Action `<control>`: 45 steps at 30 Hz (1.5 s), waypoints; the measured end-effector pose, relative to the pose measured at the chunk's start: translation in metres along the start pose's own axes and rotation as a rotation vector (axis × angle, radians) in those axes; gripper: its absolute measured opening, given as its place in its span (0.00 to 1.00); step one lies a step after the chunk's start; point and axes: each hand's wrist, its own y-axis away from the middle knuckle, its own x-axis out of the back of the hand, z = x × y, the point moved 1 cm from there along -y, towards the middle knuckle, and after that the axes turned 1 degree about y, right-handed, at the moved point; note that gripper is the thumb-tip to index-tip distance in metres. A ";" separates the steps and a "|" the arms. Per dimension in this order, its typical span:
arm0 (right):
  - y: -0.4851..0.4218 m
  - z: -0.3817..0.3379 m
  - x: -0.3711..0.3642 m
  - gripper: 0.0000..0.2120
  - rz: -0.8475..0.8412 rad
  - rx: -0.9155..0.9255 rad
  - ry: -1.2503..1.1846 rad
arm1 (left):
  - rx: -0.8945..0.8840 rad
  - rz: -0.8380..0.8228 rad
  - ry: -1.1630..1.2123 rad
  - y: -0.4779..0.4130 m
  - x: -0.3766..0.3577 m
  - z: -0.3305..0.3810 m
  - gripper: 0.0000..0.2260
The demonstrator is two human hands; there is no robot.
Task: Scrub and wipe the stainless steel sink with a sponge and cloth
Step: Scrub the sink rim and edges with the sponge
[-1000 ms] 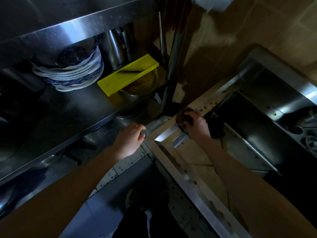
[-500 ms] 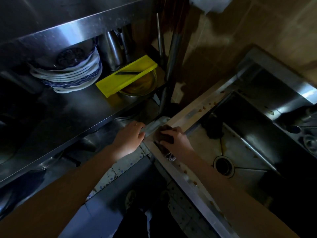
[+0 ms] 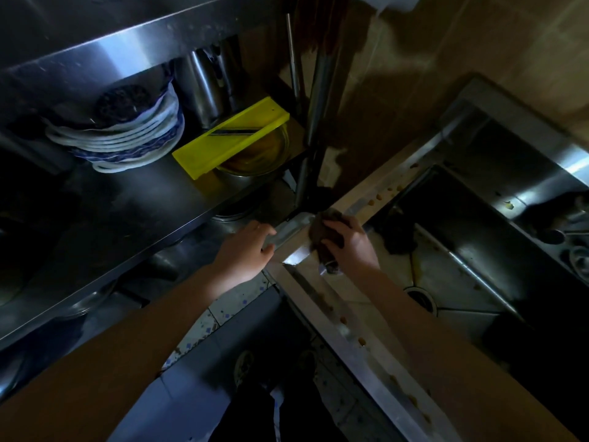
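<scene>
The stainless steel sink (image 3: 376, 199) runs diagonally across the right half, its rim dotted with small brown crumbs. My right hand (image 3: 349, 244) presses a dark brown sponge (image 3: 328, 232) onto the near left corner of the rim. My left hand (image 3: 247, 250) grips the outer edge of that same corner, fingers curled over the metal. A dark cloth (image 3: 398, 240) lies bunched inside the basin by the left wall. The drain (image 3: 420, 299) shows in the basin floor beside my right forearm.
A steel shelf unit (image 3: 134, 205) stands to the left, holding stacked blue-and-white plates (image 3: 127, 141), a yellow slicer (image 3: 229, 138) over a glass bowl, and metal pots. A vertical post (image 3: 314, 122) rises by the sink corner. Tiled floor lies below.
My right hand slid the sponge back along the rim to the near corner, then slightly forward again. My left hand has stayed on the corner edge.
</scene>
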 end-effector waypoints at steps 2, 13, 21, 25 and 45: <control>-0.009 0.010 0.008 0.19 0.050 -0.027 -0.002 | -0.013 -0.016 -0.004 -0.003 -0.003 0.004 0.16; -0.058 0.050 0.050 0.21 0.156 -0.223 0.061 | -0.085 0.007 -0.050 -0.025 -0.021 0.024 0.20; -0.021 0.036 0.025 0.20 0.132 0.036 0.107 | -0.123 0.016 -0.030 -0.052 -0.030 0.043 0.19; -0.019 0.038 0.022 0.17 0.127 0.074 0.144 | -0.167 0.046 -0.029 -0.066 -0.034 0.050 0.17; -0.125 0.126 0.096 0.21 0.169 -0.303 0.050 | -0.216 0.066 -0.130 -0.130 -0.043 0.092 0.23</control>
